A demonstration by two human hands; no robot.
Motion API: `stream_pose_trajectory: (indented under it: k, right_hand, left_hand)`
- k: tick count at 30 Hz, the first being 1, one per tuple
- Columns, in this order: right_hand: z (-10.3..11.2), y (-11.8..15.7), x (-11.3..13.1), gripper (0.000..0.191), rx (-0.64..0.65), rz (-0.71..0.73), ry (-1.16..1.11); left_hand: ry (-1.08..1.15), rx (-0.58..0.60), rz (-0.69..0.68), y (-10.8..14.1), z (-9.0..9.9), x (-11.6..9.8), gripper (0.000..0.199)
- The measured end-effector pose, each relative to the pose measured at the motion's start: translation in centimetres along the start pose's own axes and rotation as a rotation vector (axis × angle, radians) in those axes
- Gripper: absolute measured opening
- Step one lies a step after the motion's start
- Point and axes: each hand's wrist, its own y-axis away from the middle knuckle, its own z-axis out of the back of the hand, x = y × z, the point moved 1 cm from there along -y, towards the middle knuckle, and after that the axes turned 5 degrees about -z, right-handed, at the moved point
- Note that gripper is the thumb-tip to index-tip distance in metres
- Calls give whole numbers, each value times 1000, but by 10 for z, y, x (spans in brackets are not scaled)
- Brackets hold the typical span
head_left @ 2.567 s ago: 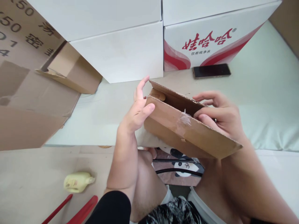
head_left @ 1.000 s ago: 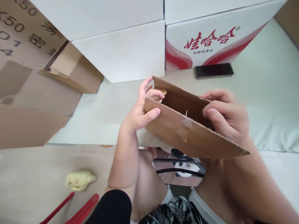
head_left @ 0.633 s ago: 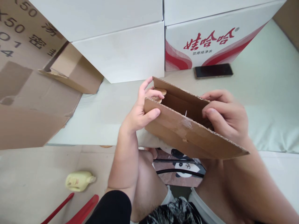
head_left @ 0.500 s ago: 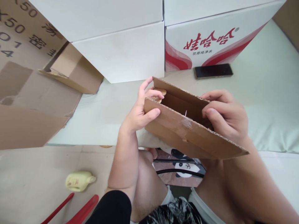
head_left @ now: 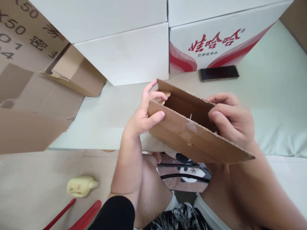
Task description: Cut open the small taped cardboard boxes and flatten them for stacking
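A brown cardboard box (head_left: 201, 139) with its top open is tilted above my lap, at the front edge of the pale green padded surface. My left hand (head_left: 147, 110) grips its left end, the thumb on the near wall and the fingers curled over the end flaps. At the right end, my right hand (head_left: 230, 119) is closed, its thumb and index finger bent in at the opening against the far wall and flap; the fingertips are partly hidden. Clear tape clings to the near wall's upper edge, and a small white piece pokes up there.
White cartons (head_left: 134, 54) are stacked behind, one printed in red (head_left: 216, 44). A black phone (head_left: 219, 73) lies before them. Large brown cartons (head_left: 35, 86) stand on the left. A yellow bottle (head_left: 80, 186) and red bars (head_left: 86, 217) are at the lower left. A panda mat (head_left: 189, 179) lies below.
Almost nothing differs. The right hand's fingers have shifted very slightly at the box's right end; the box and left hand hold their place.
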Motion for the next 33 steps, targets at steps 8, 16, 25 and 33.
stream_pose_trajectory:
  k: [8,16,25,33]
  right_hand:
    - [0,-1,1,30,7,-11,-1]
    - [-1,1,-2,31,-18,-10,0]
    - [-1,1,-3,31,-18,-9,10]
    - [0,0,1,29,4,-29,5]
  left_hand:
    - [53,-10,1,-1,-1,-3,54]
    - [114,-44,41,-3,-2,-6,52]
    - [237,-124,177,-5,-1,-16,53]
    - [184,-91,133,-5,-1,-12,53]
